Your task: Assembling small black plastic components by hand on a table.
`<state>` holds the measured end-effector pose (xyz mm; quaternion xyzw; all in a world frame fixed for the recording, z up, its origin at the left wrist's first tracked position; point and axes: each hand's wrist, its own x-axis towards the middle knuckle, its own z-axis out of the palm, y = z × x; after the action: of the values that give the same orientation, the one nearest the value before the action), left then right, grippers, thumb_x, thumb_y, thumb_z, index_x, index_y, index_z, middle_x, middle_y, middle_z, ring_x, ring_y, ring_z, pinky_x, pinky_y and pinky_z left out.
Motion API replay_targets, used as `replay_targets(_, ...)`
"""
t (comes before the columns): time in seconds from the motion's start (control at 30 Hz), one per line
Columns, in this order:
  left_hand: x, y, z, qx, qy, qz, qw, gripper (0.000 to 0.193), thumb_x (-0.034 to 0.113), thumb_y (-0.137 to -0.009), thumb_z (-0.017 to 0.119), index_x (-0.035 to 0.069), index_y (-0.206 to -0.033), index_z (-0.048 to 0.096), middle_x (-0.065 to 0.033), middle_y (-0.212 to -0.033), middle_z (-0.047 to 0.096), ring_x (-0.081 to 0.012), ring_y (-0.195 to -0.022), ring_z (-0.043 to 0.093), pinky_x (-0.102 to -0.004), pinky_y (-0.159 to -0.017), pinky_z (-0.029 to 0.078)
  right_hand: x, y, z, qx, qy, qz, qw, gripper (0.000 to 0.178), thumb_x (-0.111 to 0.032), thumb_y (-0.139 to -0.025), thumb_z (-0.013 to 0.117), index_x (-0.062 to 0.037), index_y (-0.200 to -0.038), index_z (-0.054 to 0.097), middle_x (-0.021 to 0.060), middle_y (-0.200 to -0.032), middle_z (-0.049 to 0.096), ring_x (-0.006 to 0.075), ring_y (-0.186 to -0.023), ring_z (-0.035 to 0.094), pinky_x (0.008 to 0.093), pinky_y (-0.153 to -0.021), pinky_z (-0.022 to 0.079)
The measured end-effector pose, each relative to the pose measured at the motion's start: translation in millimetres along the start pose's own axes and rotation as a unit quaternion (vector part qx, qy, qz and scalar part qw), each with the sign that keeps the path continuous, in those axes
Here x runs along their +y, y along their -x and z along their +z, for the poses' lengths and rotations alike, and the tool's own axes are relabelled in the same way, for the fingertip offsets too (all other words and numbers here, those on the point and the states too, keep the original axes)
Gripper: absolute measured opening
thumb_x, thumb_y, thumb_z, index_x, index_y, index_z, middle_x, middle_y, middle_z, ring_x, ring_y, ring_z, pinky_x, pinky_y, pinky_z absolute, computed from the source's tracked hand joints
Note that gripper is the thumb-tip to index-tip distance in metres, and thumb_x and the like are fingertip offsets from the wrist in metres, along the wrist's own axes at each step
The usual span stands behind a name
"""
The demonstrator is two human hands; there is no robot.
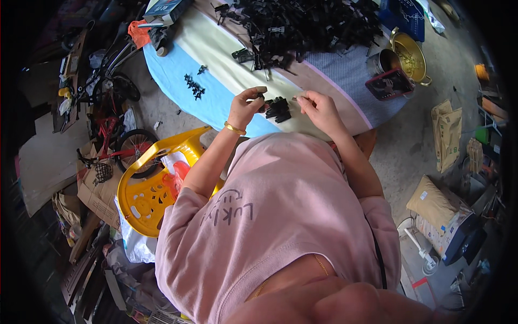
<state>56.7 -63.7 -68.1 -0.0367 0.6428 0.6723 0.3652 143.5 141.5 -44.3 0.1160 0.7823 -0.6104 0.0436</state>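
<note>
My left hand (pixel 245 110), with a gold bangle at the wrist, pinches a small black part (pixel 261 96) between thumb and forefinger. To its right, my right hand (pixel 319 109) has its fingertips pressed together; something tiny may be in them, too small to name. Between the hands, a little cluster of black parts (pixel 279 109) lies on the striped cloth (pixel 216 59) at the table's near edge. A few small black pieces (pixel 194 87) lie apart on the blue stripe at the left. Farther back spreads a large heap of black parts (pixel 307 27).
Right of the heap are a phone (pixel 396 82), a metal can (pixel 381 61), a golden pot (pixel 407 54) and a blue basket (pixel 403 19). A yellow chair (pixel 139 209) and a red bicycle (pixel 112 134) stand left. Paper sacks (pixel 447 132) are on the right floor.
</note>
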Motion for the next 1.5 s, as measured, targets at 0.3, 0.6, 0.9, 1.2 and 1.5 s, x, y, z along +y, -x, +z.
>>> replay_targets(0.3,-22,-17,-1,-0.007,-0.039,-0.003,0.999,0.027,0.002,-0.079,0.054,-0.001,-0.106,0.056,-0.0065,-0.087,0.057,-0.0145,-0.071,0.062,-0.0233,-0.062,0.052,22,-68,16,0.103,0.288,-0.118,0.945,0.015,-0.013,-0.073,0.061,-0.0064,-0.085,0.059,0.0115,-0.068,0.059,0.0285,-0.061,0.057,0.0373,-0.054,0.044)
replay_targets(0.6,-44,-37,-20,0.061,-0.342,0.187,0.919,0.028,0.001,-0.076,0.051,0.002,-0.102,0.061,-0.0067,-0.084,0.064,-0.0116,-0.071,0.06,-0.0251,-0.064,0.047,42,-127,17,-0.014,0.511,-0.137,0.849,0.023,-0.023,-0.082,0.051,-0.0128,-0.101,0.057,0.0143,-0.081,0.062,0.0281,-0.074,0.063,0.0384,-0.063,0.05)
replay_targets(0.9,-36,-32,-3,0.062,-0.5,0.246,0.828,0.028,0.004,-0.065,0.055,0.007,-0.092,0.062,-0.0143,-0.085,0.059,-0.0315,-0.076,0.057,-0.0368,-0.069,0.047,57,-129,21,0.001,0.532,-0.162,0.831,0.023,-0.011,-0.077,0.048,-0.0074,-0.097,0.059,0.0151,-0.074,0.061,0.0283,-0.072,0.063,0.037,-0.061,0.05)
replay_targets(1.2,-7,-16,5,-0.009,-0.508,0.285,0.813,0.048,0.015,-0.075,0.063,0.004,-0.119,0.048,-0.0164,-0.103,0.058,-0.0335,-0.097,0.053,-0.0361,-0.086,0.042,6,-56,-14,0.025,0.295,-0.15,0.943,0.021,-0.009,-0.068,0.06,-0.004,-0.089,0.064,0.0115,-0.071,0.061,0.021,-0.064,0.061,0.0313,-0.056,0.048)
replay_targets(1.5,47,-9,24,-0.377,0.121,-0.115,0.911,0.063,0.033,-0.08,0.062,-0.005,-0.124,0.036,-0.0156,-0.111,0.054,-0.0239,-0.101,0.056,-0.0348,-0.092,0.043,-31,-1,-3,0.123,0.242,-0.383,0.883,0.03,-0.01,-0.065,0.067,-0.0122,-0.094,0.066,0.0009,-0.068,0.056,0.0176,-0.059,0.057,0.0279,-0.052,0.048)
